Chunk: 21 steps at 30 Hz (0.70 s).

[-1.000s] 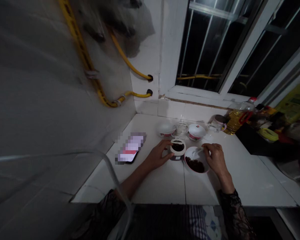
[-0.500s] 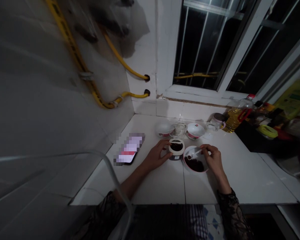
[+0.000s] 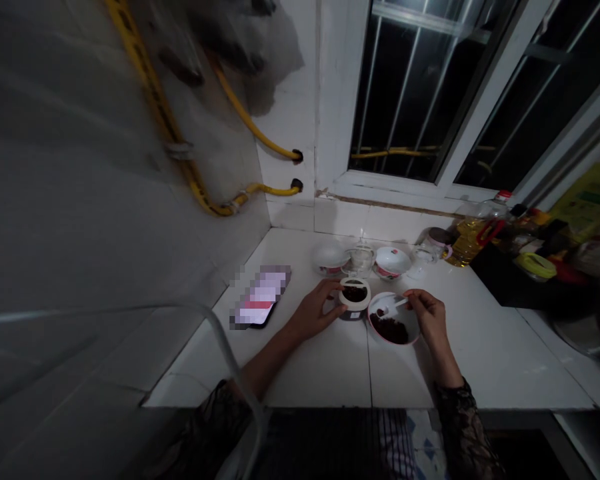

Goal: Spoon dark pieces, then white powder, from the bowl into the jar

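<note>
Lower centre of frame: my left hand [image 3: 316,312] holds the jar [image 3: 356,309] between thumb and spread fingers; just right, my right hand [image 3: 429,317] pinches a white spoon [image 3: 394,309] over the bowl [image 3: 377,304] of dark food [image 3: 393,331].

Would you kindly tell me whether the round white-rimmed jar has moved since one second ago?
No, the round white-rimmed jar shows no clear shift against the thin dark counter seam.

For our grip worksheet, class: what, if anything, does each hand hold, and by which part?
Right hand: the white spoon, by its handle. Left hand: the jar, by its left side near the rim, between thumb and fingers.
</note>
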Available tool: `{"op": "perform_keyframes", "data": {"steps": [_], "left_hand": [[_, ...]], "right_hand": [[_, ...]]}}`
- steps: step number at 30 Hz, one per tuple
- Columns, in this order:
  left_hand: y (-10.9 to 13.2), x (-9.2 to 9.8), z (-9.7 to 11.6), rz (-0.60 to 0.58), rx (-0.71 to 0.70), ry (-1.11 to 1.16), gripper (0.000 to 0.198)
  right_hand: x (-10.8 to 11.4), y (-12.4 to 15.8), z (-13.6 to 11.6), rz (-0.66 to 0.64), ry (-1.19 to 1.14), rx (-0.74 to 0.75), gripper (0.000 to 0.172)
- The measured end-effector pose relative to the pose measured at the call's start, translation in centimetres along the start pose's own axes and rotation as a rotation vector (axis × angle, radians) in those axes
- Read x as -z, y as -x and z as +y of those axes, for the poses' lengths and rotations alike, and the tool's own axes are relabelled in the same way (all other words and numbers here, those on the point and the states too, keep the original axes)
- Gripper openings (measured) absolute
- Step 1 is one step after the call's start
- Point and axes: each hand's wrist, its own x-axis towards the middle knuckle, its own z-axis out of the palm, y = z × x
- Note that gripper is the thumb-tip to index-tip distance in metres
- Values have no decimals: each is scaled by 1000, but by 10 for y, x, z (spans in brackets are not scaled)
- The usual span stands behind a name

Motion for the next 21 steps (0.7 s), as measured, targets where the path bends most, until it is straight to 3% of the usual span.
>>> {"op": "perform_keyframes", "data": {"steps": [9,13,17,19,21], "left_hand": [[-1,-1,2,4,0,8,31],[0,0,2,-2,5,9,30],[0,0,3,-6,19,4,29],[0,0,3,-14,24,7,29],[0,0,4,-16,26,7,29]], "right_hand": [[0,-4,5,25,-78,1,28],[-3,-7,-6,59,-84,42,29],[-15,0,-30,108,55,263,27],[-23,5,-41,105,201,478,25],[-30,10,-47,2,355,718,24]]}}
